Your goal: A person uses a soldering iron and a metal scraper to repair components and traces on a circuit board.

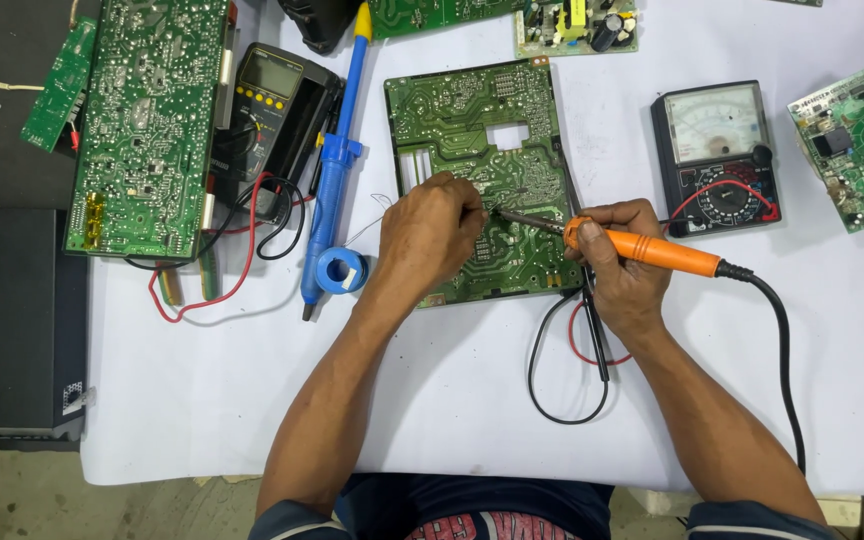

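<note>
A green circuit board (452, 120) lies solder side up in the middle of the white table cover. My right hand (620, 270) grips an orange-handled soldering iron (657, 250), its metal tip touching the board near the centre. My left hand (432, 230) rests on the board with fingers pinched on a thin solder wire, right beside the iron's tip. The wire trails left to a small blue solder spool (340, 270).
A blue and yellow desoldering pump (332, 160) lies left of the board. Digital multimeter (272, 100) and a large green board (147, 120) sit at left, an analog multimeter (717, 155) at right. More boards (852, 135) at the far right and top; black and red leads (572, 360) loop in front.
</note>
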